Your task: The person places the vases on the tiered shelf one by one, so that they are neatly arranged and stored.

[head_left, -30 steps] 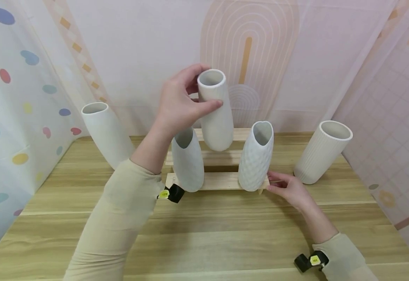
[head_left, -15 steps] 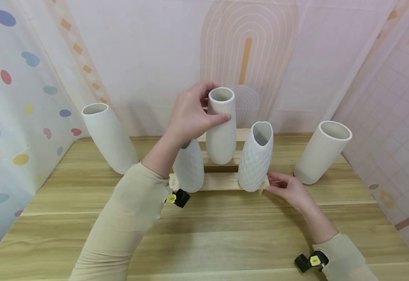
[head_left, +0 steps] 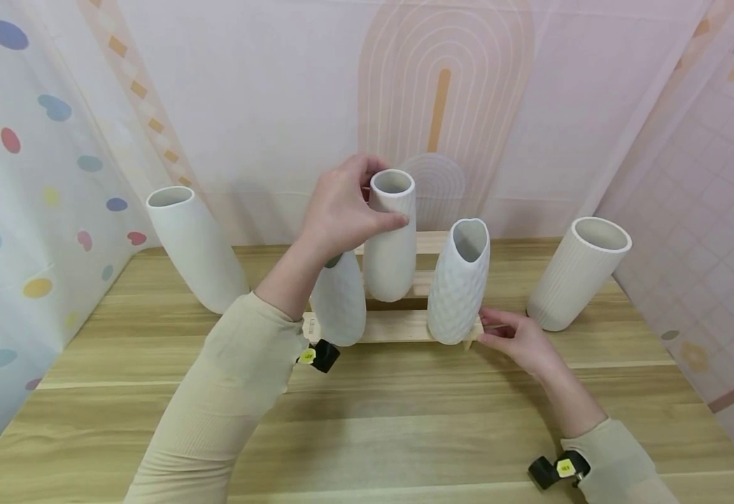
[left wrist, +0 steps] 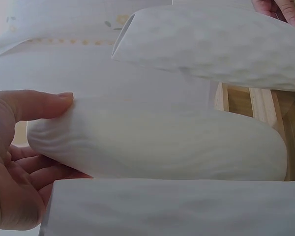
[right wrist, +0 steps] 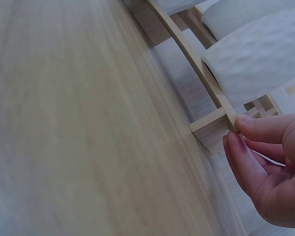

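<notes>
My left hand [head_left: 344,213] grips a white ribbed vase [head_left: 390,259] near its mouth, thumb across the front and fingers behind. The vase stands upright over the middle step of a stepped wooden stand [head_left: 398,326]. In the left wrist view, wavy ridges show on this vase [left wrist: 177,145]. On the front step are a dimpled vase [head_left: 458,297] with a notched mouth at the right and another textured vase [head_left: 341,308] at the left, its top partly hidden by my left wrist. My right hand [head_left: 520,341] pinches the right end of the front step; the right wrist view shows thumb and fingertips there.
A smooth white vase [head_left: 196,248] stands on the wooden table [head_left: 404,427] left of the stand. At the right, beyond my right hand, is a ribbed cylindrical vase [head_left: 577,276]. A patterned cloth [head_left: 266,91] hangs behind the table.
My left hand has lowered the ribbed vase toward the stand, first moving it right, then slightly back left. The right hand has stayed at the stand's end.
</notes>
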